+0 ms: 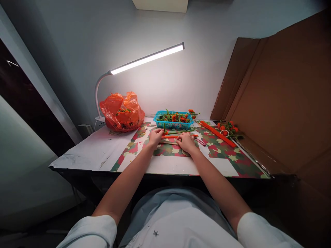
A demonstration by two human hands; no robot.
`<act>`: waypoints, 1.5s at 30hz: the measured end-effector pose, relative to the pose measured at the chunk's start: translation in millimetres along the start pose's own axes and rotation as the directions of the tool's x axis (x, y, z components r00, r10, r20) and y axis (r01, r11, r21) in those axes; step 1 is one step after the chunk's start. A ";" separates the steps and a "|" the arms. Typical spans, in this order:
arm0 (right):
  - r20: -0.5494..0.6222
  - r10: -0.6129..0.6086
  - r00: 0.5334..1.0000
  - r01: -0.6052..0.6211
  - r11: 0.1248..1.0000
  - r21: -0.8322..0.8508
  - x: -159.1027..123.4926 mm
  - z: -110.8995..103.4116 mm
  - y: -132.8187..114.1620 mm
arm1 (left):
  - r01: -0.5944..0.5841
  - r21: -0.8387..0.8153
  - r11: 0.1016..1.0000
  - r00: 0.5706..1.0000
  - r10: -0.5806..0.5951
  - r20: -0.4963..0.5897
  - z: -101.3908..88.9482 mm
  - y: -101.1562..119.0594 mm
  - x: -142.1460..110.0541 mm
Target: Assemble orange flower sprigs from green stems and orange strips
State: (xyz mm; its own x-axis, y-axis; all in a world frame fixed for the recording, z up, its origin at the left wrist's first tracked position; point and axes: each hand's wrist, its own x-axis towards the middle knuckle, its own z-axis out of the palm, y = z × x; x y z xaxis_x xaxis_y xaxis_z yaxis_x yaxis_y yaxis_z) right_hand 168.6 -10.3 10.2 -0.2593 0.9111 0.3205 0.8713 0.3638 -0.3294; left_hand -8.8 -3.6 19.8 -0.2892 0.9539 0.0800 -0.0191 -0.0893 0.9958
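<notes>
My left hand (156, 136) is closed in a pinch on a small flower with an orange head and a green stem (164, 127) that points upward. Just to its right, my right hand (186, 142) rests low over the table with fingers bent down; what they grip, if anything, is hidden. A thin orange strip (170, 137) runs between the hands and passes under the right one. Nearer me lies a pale thin stick (169, 143), close to the right fingertips. Green stems (178, 132) lie just behind the hands. Pink-handled scissors (200, 141) lie right of my right hand.
A blue basket (174, 125) of orange flowers stands at the back. Left of it are a red plastic bag (122, 120) and a lit lamp (147, 59). To the right lie an orange bundle (218, 134), more orange flowers (227, 128) and a tall cardboard sheet (279, 86).
</notes>
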 end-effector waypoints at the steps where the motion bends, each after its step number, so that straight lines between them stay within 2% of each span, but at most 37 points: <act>1: 0.010 -0.014 1.000 0.014 1.000 0.014 0.1 1.2 -0.3 | 0.014 0.016 1.000 1.000 -0.014 0.012 0.2 -0.4 -0.2; 4: -0.008 -0.035 0.999 0.036 0.993 0.109 1.8 3.3 1.1 | 0.022 0.097 0.995 0.998 -0.028 0.062 0.6 -4.0 -0.1; 7: -0.040 -0.033 0.999 0.042 0.965 0.261 5.0 4.0 4.3 | -0.043 0.180 0.983 0.993 0.021 0.120 -0.2 -8.5 1.3; 11: -0.077 -0.072 0.994 0.100 0.880 0.465 9.1 4.3 8.0 | -0.094 0.196 0.976 0.963 0.040 0.265 -1.9 -11.7 2.2; 14: -0.105 -0.091 0.990 0.133 0.844 0.520 9.5 5.0 8.1 | -0.093 0.186 0.978 0.939 0.024 0.342 -1.3 -10.7 -0.4; 19: -0.120 -0.076 0.990 0.124 0.871 0.475 8.6 7.7 5.7 | -0.015 0.138 0.990 0.922 -0.040 0.384 3.1 -5.5 -7.4; 24: -0.145 -0.055 0.988 0.114 0.891 0.440 8.7 8.0 4.5 | -0.008 0.086 0.996 0.905 -0.030 0.425 4.2 -2.2 -10.7; 32: -0.154 -0.054 0.987 0.103 0.938 0.330 5.6 8.0 0.0 | -0.100 0.158 0.982 0.897 0.021 0.442 3.4 -8.8 -8.8; 41: -0.086 -0.102 0.991 0.116 0.976 0.186 4.1 6.6 -1.3 | -0.101 0.207 0.973 0.913 0.008 0.408 5.8 -18.2 -3.0; 45: -0.057 -0.124 0.991 0.132 0.980 0.151 1.8 5.7 -2.5 | -0.109 0.229 0.967 0.903 0.000 0.430 4.6 -19.1 -3.0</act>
State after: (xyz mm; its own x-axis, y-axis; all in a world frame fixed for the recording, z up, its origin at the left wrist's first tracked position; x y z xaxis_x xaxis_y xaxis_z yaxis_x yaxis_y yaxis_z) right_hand 163.6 -8.5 6.6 -0.3414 0.8461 0.4093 0.7567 0.5057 -0.4142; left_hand -3.2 -3.4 0.8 0.1506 0.9844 0.0908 0.2318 -0.1244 0.9648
